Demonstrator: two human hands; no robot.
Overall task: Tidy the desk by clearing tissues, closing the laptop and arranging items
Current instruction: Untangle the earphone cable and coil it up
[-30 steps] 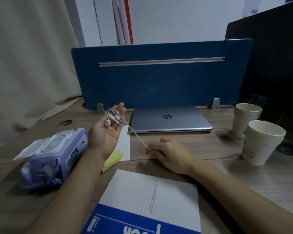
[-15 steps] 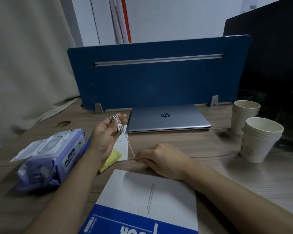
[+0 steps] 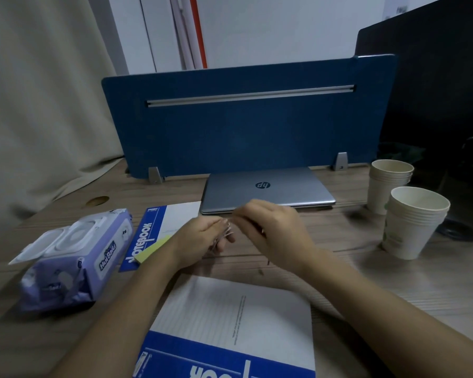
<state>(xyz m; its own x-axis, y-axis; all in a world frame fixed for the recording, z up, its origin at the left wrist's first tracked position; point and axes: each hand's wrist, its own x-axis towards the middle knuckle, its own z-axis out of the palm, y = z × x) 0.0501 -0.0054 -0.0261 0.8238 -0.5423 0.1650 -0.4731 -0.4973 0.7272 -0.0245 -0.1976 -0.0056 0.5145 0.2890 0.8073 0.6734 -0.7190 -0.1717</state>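
I have my left hand (image 3: 200, 238) curled around a small bundle of white earphone cord (image 3: 224, 234), fingers bent so the loops cannot spring apart, and my right hand (image 3: 273, 230) is up against it, pinching what I take to be the loose end of the cord; the picture is blurred there, so I cannot tell exactly how my fingertips sit. Both hands meet just above the counter (image 3: 339, 241), close to my body, because a thin cord is easier to wind with the hands together. Just beyond my right hand lies the laptop (image 3: 268, 188), lid down and flat, so that part of tidying looks done. To the left of my left hand sits the pack of wipes (image 3: 74, 257), its flap standing open, and between the pack and my left wrist a notebook (image 3: 159, 227) lies with a yellow sticky pad (image 3: 150, 251) on it. A second notebook (image 3: 230, 323) lies nearer me, under my forearms. Well off to the right of my right hand stand two stacks of paper cups (image 3: 413, 222), grouped already. I judge the cord needs its last turns, then a resting place.
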